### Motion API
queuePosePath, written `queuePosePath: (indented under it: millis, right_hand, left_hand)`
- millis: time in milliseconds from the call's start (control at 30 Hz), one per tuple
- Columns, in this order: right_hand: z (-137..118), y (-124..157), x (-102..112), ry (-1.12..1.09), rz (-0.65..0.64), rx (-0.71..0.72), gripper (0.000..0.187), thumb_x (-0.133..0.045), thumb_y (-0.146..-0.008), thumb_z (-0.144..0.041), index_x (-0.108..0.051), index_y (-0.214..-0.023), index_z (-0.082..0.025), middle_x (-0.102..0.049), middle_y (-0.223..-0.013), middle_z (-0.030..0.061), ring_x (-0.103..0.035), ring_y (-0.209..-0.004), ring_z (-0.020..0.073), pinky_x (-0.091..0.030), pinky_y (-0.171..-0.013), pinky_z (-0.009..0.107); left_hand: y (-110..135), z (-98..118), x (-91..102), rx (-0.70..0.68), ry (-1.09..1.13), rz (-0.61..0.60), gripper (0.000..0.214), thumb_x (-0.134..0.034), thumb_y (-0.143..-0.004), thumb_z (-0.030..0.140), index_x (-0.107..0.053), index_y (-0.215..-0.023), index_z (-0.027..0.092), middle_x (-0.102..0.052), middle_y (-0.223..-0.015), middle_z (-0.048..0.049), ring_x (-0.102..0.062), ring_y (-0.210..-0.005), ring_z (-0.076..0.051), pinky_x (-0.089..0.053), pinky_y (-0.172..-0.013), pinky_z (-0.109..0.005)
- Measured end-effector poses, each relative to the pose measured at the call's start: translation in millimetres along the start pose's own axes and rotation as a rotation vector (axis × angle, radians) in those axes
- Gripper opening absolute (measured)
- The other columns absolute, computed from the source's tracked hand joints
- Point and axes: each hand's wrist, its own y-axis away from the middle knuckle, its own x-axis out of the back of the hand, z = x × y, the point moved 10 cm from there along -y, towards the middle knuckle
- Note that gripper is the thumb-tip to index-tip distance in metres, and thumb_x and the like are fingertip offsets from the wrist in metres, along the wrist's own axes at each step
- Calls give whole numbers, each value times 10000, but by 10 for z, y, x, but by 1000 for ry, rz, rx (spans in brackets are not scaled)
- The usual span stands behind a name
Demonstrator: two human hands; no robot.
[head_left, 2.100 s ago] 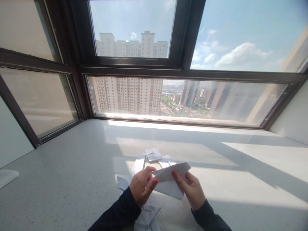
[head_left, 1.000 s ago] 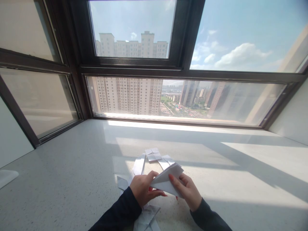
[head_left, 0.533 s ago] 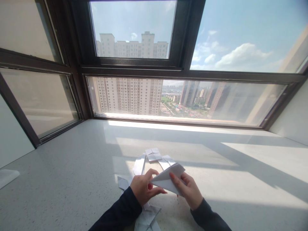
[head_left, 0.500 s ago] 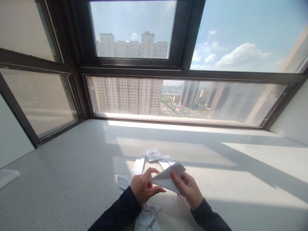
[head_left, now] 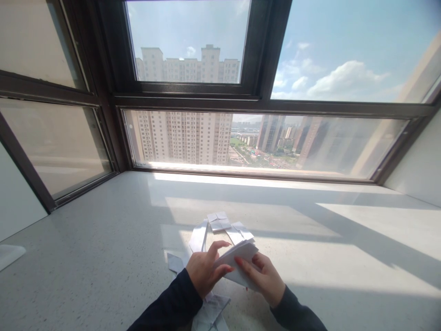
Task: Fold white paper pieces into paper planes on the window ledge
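- Folded paper is btwn both hands, over the sill, tilted, w/ its layers showing at the top edge; height above sill can't tell.
- R hand clamped on its right end, thumb flat on front, other fingers mostly hidden behind.
- L hand at its left end: thumb on the front, index finger lifted near top edge. Whether fingers behind grip, can't tell.
- Risk: layers could slip out of line, prob. if R thumb eases off while L only half holds. Crease would then run crooked.
- Risk: long nails might nick or dent thin paper if pressed hard.
- Risk: L sleeve lies close to small piece & near pile; a forearm sweep could drag either.
- Beyond hands: square piece, long piece, creased piece, last just behind held paper, so pushing fwd may knock it.
- Room: most to the right, broad sunlit sill. Window frame well apart at back; white thing far left, unclear what. Sill's near edge out of view.
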Motion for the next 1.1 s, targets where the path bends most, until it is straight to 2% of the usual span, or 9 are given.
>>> queuePosePath:
  millis: [167, 333, 467, 567, 633, 733, 933, 1000, 1100]
  right_hand:
    - [7, -2, -43, 7, -51, 9, 378, -558, -661, -480, -622, -777, -126, -647, -682, 68, -588, -585, 200, -471, -486, 297]
    - [-75, -9, 50, 1, 28, 56, 391, -574, -647, -486, -629, -782, -123, -662, -706, 78, -600, -649, 221, -483, -579, 323]
    - [-60, 2, 136, -20, 129, 9, 465, -578, -608, -536, -619, -791, -110, -654, -655, 80, -592, -554, 213, -469, -449, 295]
    - [-94, 36, 156, -18, 198, 37, 457, -575, -600, -544, -620, -763, -120, -643, -620, 68, -582, -521, 203, -460, -415, 287]
    - [-115, 50, 118, -16, 185, 57, 426, -574, -612, -530, -618, -747, -129, -634, -594, 55, -576, -494, 190, -462, -408, 283]
    - [-85, 42, 26, -10, 90, 30, 393, -569, -639, -500, -610, -774, -133, -630, -588, 47, -562, -442, 169, -452, -361, 265]
    - [-120, 20, 39, 58, 27, 83, 336, -554, -682, -451, -623, -774, -136, -645, -635, 58, -599, -554, 197, -492, -473, 282]
    - [-153, 22, 81, 62, 55, 110, 329, -565, -676, -444, -631, -780, -139, -659, -675, 66, -608, -608, 212, -503, -522, 296]
    - [-197, 42, 186, 47, 155, 148, 334, -577, -667, -438, -639, -803, -139, -673, -733, 82, -614, -671, 230, -509, -587, 316]
  left_hand:
    - [1, 62, -44, -27, 14, -53, 483, -239, -785, 546, -381, -1082, 193, -462, -485, 56, -468, -383, -124, -292, -369, -210]
    - [3, 21, 5, 35, 30, -37, 400, -220, -827, 444, -380, -1088, 186, -454, -487, 56, -476, -403, -121, -312, -391, -202]
    - [0, -106, 93, 150, 43, 51, 346, -222, -841, 386, -406, -1061, 191, -442, -502, 54, -463, -425, -115, -310, -401, -196]
    - [-4, -146, 93, 179, 132, 93, 326, -246, -844, 366, -403, -1064, 184, -452, -531, 45, -467, -468, -116, -322, -417, -194]
    - [-5, -146, 61, 181, 200, 96, 326, -250, -846, 366, -401, -1064, 178, -460, -545, 41, -463, -482, -115, -329, -425, -194]
    - [-1, -139, 6, 191, 259, 72, 341, -229, -848, 386, -405, -1052, 176, -461, -554, 40, -447, -480, -113, -326, -430, -197]
    - [-11, -100, -26, 170, 330, 25, 405, -275, -814, 469, -421, -1039, 165, -388, -524, 53, -409, -462, -112, -304, -417, -205]
    - [-18, -98, -40, 174, 398, 17, 422, -325, -791, 492, -426, -1033, 162, -385, -523, 55, -403, -463, -106, -306, -418, -204]
    - [-19, -147, -32, 238, 570, 65, 451, -356, -768, 522, -421, -1023, 156, -447, -581, 33, -414, -477, -94, -320, -420, -197]
